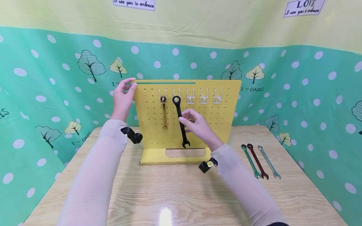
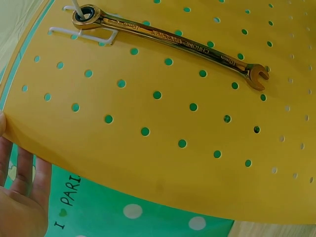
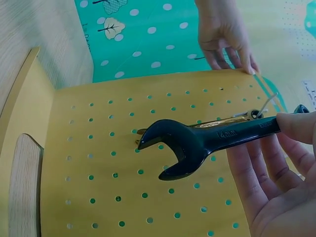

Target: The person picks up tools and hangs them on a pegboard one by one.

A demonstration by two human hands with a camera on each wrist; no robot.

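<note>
A yellow pegboard (image 1: 186, 135) stands upright on the table. At its upper left corner, my left hand (image 1: 123, 97) pinches the edge, thumb in front and fingers behind in the left wrist view. My right hand (image 1: 196, 124) holds a black combination wrench (image 1: 181, 122) by the shank between thumb and fingers. The ring end is up, in front of the second white hook (image 1: 173, 91); whether it touches the hook I cannot tell. Its open end, marked 14 mm, points down. A gold combination wrench (image 2: 173, 40) hangs by its ring from the leftmost hook.
Further right on the board are white hooks (image 1: 204, 99) with no wrench on them. On the wooden table (image 1: 175, 188), to the right, lie a green wrench (image 1: 251, 160), a red wrench (image 1: 258, 161) and a silver wrench (image 1: 269, 162). A green dotted curtain (image 1: 158, 64) hangs behind.
</note>
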